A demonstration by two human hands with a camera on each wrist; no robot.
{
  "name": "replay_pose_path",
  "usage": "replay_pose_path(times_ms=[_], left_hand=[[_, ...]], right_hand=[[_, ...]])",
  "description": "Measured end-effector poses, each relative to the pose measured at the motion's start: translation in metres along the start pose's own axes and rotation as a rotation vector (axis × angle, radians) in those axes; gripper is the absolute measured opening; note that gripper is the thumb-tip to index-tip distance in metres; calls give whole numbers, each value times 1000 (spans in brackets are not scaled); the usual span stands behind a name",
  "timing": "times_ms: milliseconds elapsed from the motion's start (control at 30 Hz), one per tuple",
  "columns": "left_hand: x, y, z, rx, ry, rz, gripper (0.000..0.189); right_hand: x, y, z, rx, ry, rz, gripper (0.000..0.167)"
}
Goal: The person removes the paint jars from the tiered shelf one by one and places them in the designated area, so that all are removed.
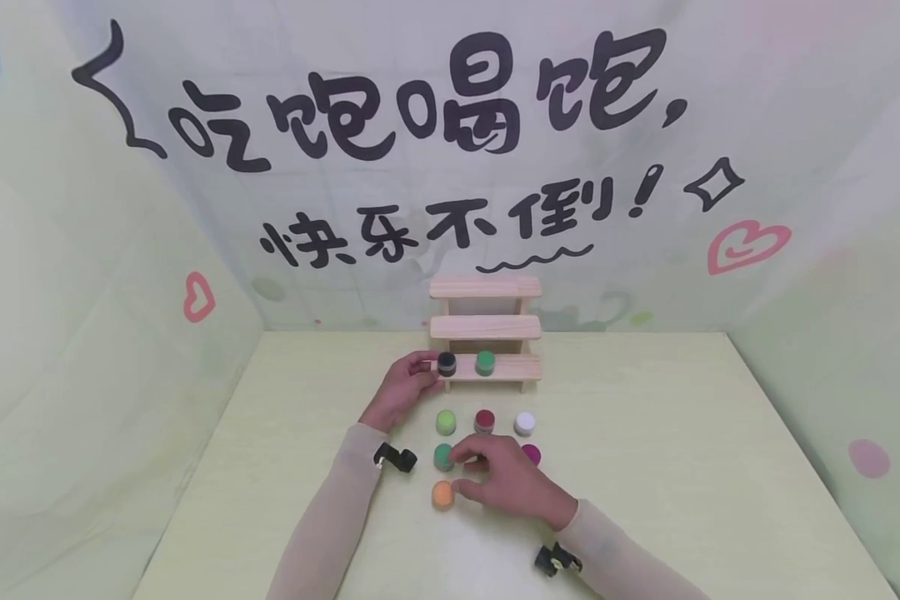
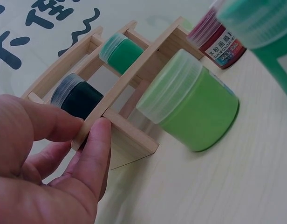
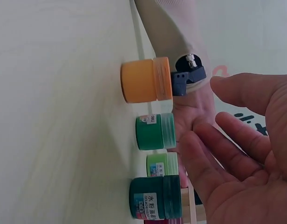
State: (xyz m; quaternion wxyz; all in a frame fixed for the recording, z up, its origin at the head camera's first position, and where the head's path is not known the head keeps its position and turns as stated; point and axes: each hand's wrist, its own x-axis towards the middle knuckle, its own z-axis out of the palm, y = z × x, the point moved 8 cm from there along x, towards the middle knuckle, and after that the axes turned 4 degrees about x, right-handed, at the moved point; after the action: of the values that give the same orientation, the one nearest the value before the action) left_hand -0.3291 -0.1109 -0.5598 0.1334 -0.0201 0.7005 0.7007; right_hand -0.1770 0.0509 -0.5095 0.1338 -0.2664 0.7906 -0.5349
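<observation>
A three-step wooden rack (image 1: pixel 484 287) stands at the back of the table. On its lowest step sit a black jar (image 1: pixel 446 363) and a green jar (image 1: pixel 484 362). My left hand (image 1: pixel 426 368) is at the rack's left end, its thumb and a finger resting against the wood beside the black jar (image 2: pixel 77 97). My right hand (image 1: pixel 468 467) hovers palm-down over jars on the table, fingers relaxed and holding nothing. Its fingertips are just above a green jar (image 1: pixel 443 456), with an orange jar (image 1: pixel 442 494) beside the thumb. In the right wrist view a dark green jar (image 3: pixel 155 204) stands under the palm.
In front of the rack stand a light green jar (image 1: pixel 446 422), a dark red jar (image 1: pixel 484 420) and a white jar (image 1: pixel 524 422), with a magenta jar (image 1: pixel 531 454) to their right. The pale table (image 1: pixel 645 467) is walled by printed cloth on three sides.
</observation>
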Motion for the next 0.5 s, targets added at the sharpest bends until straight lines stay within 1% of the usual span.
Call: replay_pose_path(times_ms=[233, 433, 500], left_hand=[[0, -2, 0, -11, -1, 1, 42], [1, 0, 0, -12, -4, 19, 42], [1, 0, 0, -12, -5, 15, 42]], right_hand=[[3, 0, -10, 13, 26, 12, 33], [7, -2, -21, 35, 66, -20, 33], [9, -2, -25, 31, 79, -33, 33]])
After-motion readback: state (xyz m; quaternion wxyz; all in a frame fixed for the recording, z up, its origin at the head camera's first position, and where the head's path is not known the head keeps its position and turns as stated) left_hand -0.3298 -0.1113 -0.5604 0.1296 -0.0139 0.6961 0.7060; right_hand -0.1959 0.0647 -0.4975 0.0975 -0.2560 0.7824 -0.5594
